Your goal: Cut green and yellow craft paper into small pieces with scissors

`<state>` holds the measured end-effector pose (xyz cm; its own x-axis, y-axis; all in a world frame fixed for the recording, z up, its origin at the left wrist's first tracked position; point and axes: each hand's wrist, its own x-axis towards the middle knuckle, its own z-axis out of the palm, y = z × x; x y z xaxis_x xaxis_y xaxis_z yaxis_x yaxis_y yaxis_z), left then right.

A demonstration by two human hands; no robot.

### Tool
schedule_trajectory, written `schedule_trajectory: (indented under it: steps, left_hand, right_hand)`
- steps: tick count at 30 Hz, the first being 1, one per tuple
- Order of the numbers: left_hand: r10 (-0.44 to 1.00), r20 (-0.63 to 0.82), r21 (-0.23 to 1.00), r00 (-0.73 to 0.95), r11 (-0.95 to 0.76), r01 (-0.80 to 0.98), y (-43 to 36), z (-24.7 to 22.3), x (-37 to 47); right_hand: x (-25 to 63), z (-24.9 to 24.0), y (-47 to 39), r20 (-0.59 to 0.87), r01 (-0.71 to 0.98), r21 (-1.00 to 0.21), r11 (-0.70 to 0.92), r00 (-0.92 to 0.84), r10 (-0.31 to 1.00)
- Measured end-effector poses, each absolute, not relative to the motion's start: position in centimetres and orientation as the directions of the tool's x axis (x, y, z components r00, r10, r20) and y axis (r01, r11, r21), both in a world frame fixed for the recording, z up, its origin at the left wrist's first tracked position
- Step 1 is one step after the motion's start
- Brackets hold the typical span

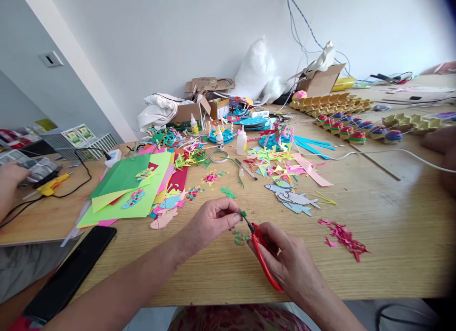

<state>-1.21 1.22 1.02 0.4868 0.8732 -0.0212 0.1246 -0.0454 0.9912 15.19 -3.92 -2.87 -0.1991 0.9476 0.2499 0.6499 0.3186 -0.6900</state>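
Note:
My right hand (285, 255) grips a pair of red-handled scissors (263, 260), its blades pointing up and left. My left hand (217, 219) pinches a small piece of green paper (243, 213) right at the blade tips. Below the blades, small green paper scraps (240, 237) lie on the wooden table. Just beyond my left hand is a little pile of green paper pieces (228, 192). To the right of the scissors sits a heap of dark pink paper scraps (345, 237). Grey and blue paper fish (294, 198) lie farther back.
Coloured paper sheets (121, 179) with paper fish are stacked at left, near a black phone (71, 274) and a yellow glue gun (55, 184). Glue bottles (242, 142) stand mid-table. Egg cartons (329, 105) and a white cable (384, 153) are at right. Another person's hand (13, 173) is far left.

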Motion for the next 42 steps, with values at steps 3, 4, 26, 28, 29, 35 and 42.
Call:
schedule_trajectory:
  steps: [3,4,26,28,29,35,42]
  left_hand:
    - [0.881,-0.02,0.992,0.473,-0.041,0.118,1.2,1.0,-1.3]
    - [0.884,-0.021,0.992,0.468,-0.039,0.118,1.2,1.0,-1.3]
    - [0.892,-0.038,0.983,0.45,-0.048,0.178,1.3,1.0,-1.9]
    - [0.886,-0.04,0.981,0.461,-0.052,0.185,1.3,0.9,-2.0]
    - [0.884,-0.037,0.981,0.465,-0.057,0.188,1.3,0.9,-2.1]
    - [0.887,-0.043,0.983,0.459,-0.045,0.179,1.0,1.0,-1.9]
    - [0.886,-0.031,0.989,0.463,-0.041,0.143,0.8,0.9,-1.5]
  right_hand:
    - [15.2,-3.0,-4.0,0.24,0.659,-0.684,0.313,-0.202,0.949]
    - [15.2,-3.0,-4.0,0.24,0.664,-0.68,0.311,-0.199,0.95]
    - [15.3,-3.4,-4.4,0.208,0.68,-0.666,0.306,-0.225,0.952]
    - [15.2,-3.3,-4.4,0.198,0.673,-0.675,0.301,-0.228,0.953]
    - [15.2,-3.2,-4.4,0.194,0.669,-0.68,0.299,-0.23,0.954]
    - [15.2,-2.6,-4.6,0.122,0.616,-0.744,0.261,-0.259,0.958]
    - [15.0,-2.1,-4.6,0.06,0.548,-0.809,0.213,-0.283,0.957]
